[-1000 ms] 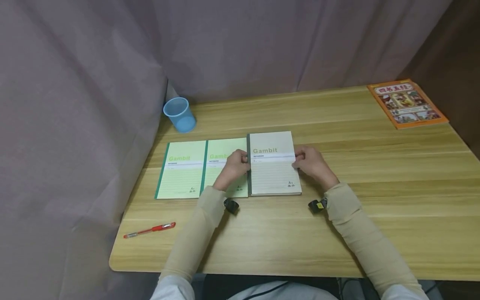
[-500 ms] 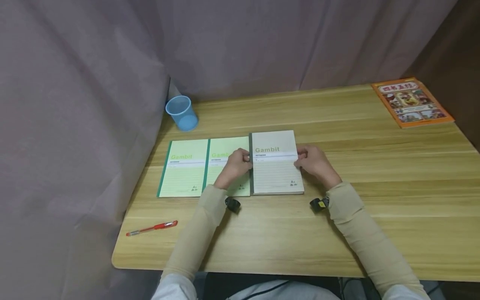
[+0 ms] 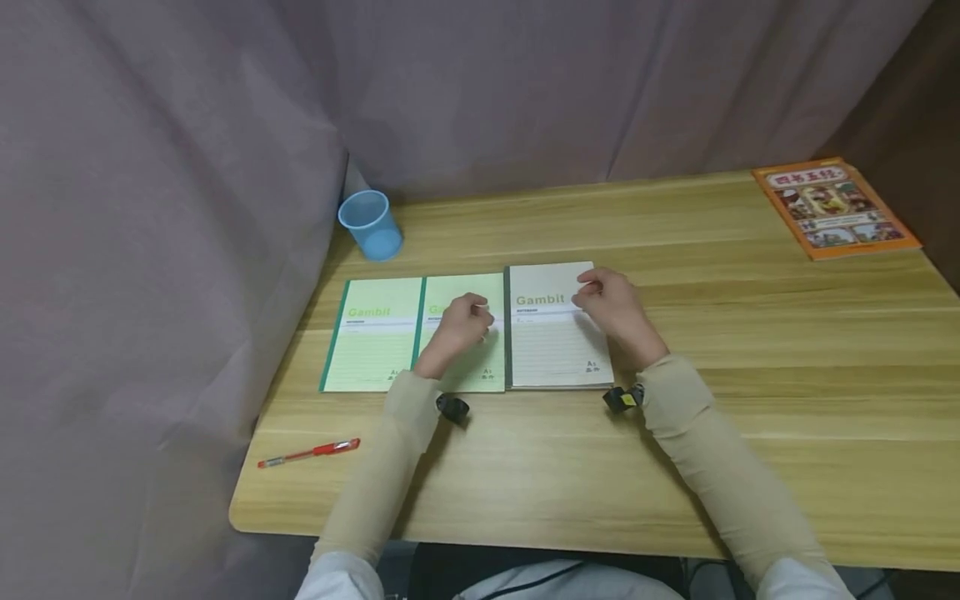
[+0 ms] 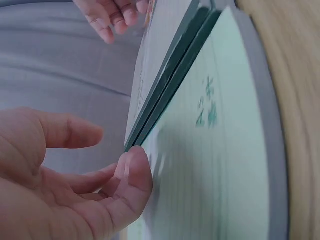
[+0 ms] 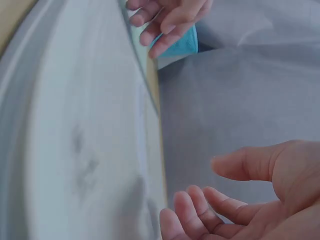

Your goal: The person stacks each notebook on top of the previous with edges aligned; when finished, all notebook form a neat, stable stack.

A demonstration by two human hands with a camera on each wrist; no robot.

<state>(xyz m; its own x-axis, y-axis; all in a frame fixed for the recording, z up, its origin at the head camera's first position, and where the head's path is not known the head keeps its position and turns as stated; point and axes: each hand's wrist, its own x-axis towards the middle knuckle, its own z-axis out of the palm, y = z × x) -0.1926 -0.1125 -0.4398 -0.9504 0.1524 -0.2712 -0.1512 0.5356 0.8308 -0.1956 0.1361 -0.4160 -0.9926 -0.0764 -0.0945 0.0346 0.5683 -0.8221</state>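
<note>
Both the left hand (image 3: 459, 327) and right hand (image 3: 611, 307) hover loosely curled, holding nothing, over the grey Gambit notebook (image 3: 557, 329) mid-desk (image 3: 750, 400) beside two green notebooks (image 3: 378, 333), likely light, flexible, best lifted by its side edges.

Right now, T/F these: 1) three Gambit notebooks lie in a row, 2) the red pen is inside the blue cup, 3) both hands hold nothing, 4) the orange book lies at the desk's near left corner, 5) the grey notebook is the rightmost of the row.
1) Three Gambit notebooks lie in a row: true. Two green notebooks and a grey notebook lie side by side on the desk.
2) False. The red pen lies flat near the desk's front left edge, apart from the blue cup.
3) True. The left hand and right hand are over the notebooks with relaxed fingers and grip nothing.
4) False. The orange book lies at the far right corner.
5) True.
</note>
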